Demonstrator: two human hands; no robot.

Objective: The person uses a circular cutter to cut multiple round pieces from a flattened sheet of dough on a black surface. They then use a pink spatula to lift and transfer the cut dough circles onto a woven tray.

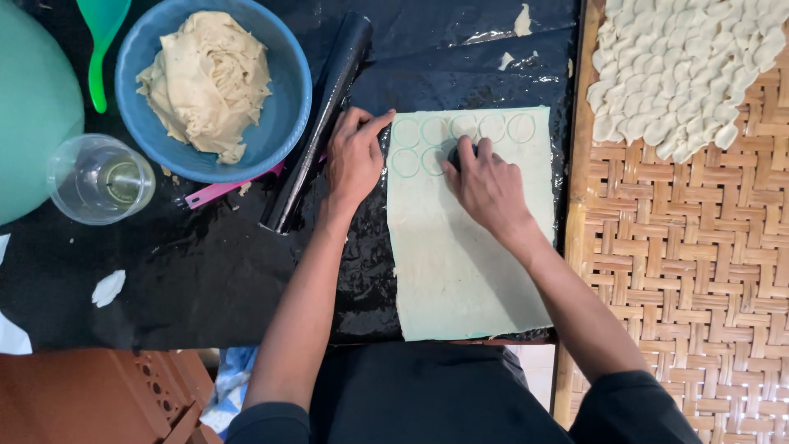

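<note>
A pale, flat rectangular sheet of rolled dough point(460, 255) lies on the black plastic-covered counter point(189, 279), directly in front of the person. Round cut marks run along its far edge, with more starting a second row. The right hand point(486, 185) is closed around a small dark round cutter point(457, 154), pressing it into the sheet in that second row. The left hand point(355, 156) rests open, fingers spread, on the sheet's far left corner, holding nothing. Just left of that hand a black rolling pin point(320, 123) lies at a slant. Beyond it a blue round bowl point(283, 123) holds a heap of crumpled dough scraps point(205, 78), near a clear plastic cup point(100, 179). To the right, a woven bamboo tray point(699, 263) carries a pile of cut dough rounds point(682, 70).
</note>
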